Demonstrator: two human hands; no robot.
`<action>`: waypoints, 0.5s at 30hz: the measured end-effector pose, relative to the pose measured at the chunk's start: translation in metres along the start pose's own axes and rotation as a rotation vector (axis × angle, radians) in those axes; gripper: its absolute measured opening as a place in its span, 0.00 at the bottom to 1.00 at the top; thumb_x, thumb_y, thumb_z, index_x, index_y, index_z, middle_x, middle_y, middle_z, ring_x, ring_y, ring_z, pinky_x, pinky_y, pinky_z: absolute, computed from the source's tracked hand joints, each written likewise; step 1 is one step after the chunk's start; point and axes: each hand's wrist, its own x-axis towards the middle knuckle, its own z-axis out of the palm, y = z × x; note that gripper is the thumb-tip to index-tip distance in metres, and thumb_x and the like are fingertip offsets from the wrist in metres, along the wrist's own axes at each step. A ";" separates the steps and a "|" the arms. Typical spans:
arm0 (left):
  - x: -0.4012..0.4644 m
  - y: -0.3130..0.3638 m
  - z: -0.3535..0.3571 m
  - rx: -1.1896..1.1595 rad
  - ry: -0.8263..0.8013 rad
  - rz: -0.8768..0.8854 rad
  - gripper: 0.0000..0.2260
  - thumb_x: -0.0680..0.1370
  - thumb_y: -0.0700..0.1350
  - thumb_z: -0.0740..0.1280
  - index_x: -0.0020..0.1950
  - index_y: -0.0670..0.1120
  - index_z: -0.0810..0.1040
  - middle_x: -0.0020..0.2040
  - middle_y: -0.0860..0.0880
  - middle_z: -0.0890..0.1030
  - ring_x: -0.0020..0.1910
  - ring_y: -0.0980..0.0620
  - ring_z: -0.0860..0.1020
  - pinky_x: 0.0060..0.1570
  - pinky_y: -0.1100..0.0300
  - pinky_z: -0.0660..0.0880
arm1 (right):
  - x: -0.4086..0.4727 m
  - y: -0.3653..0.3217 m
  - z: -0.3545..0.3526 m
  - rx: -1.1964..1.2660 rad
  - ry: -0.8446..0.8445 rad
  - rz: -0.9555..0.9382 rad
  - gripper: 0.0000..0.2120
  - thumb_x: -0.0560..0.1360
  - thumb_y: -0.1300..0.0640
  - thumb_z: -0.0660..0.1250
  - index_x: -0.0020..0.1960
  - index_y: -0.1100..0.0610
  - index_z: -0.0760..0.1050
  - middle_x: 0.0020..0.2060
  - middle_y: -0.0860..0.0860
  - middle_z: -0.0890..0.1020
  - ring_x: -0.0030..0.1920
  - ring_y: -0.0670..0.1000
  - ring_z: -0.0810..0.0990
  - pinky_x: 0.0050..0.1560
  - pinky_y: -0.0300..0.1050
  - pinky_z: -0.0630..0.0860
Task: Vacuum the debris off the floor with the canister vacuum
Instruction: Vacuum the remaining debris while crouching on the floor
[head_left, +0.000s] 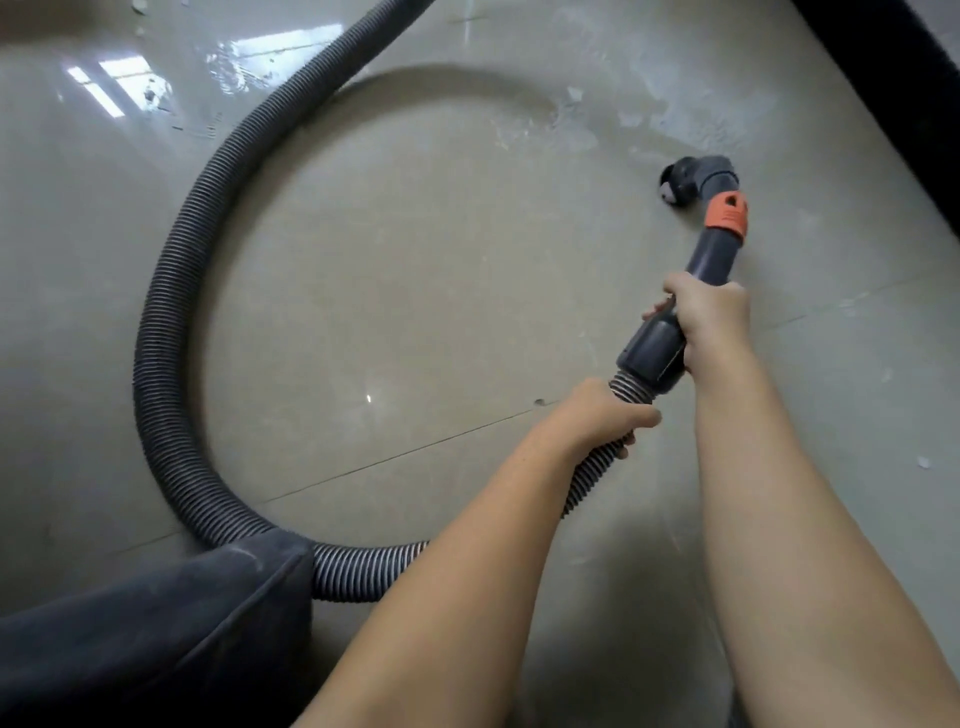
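The vacuum hose is a dark grey ribbed tube that loops in a wide arc over the floor, entering from the top edge, curving down the left side and back along the bottom to the hands. It ends in a smooth dark grey wand with an orange collar and an angled black nozzle whose mouth faces left, low over the floor.

The right hand makes the forward grip, its fingers curled round the wand just below the orange collar's tube. The left hand makes the rear grip, fingers wrapped round the ribbed hose right where it joins the wand. The nozzle lies ahead of both hands, toward the top right.

The floor is glossy beige tile with thin dark joints and window reflections near its top left. White dust and flakes lie scattered just above the nozzle, with a few more chips near the top left corner. A dark cushioned piece fills the bottom left corner, resting over the hose. A black band runs along the top right edge.
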 end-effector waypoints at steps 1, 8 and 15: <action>0.001 0.001 0.001 -0.007 0.017 0.003 0.04 0.74 0.42 0.67 0.45 0.43 0.74 0.34 0.47 0.77 0.27 0.52 0.75 0.24 0.68 0.71 | 0.003 0.001 0.001 0.018 0.001 0.000 0.08 0.71 0.68 0.63 0.49 0.63 0.68 0.28 0.55 0.73 0.22 0.50 0.74 0.23 0.38 0.73; 0.007 -0.016 -0.015 -0.240 0.281 0.045 0.04 0.72 0.39 0.67 0.39 0.44 0.74 0.31 0.46 0.75 0.26 0.50 0.74 0.27 0.63 0.72 | -0.019 -0.021 0.069 -0.250 -0.474 -0.101 0.05 0.70 0.67 0.64 0.44 0.62 0.68 0.25 0.56 0.74 0.21 0.51 0.74 0.30 0.43 0.76; 0.007 0.008 0.009 -0.120 0.031 -0.015 0.04 0.73 0.40 0.67 0.42 0.42 0.73 0.33 0.45 0.76 0.26 0.50 0.74 0.25 0.66 0.72 | -0.008 -0.028 0.016 -0.190 -0.238 -0.011 0.06 0.72 0.68 0.63 0.47 0.62 0.68 0.27 0.56 0.73 0.18 0.48 0.73 0.22 0.38 0.74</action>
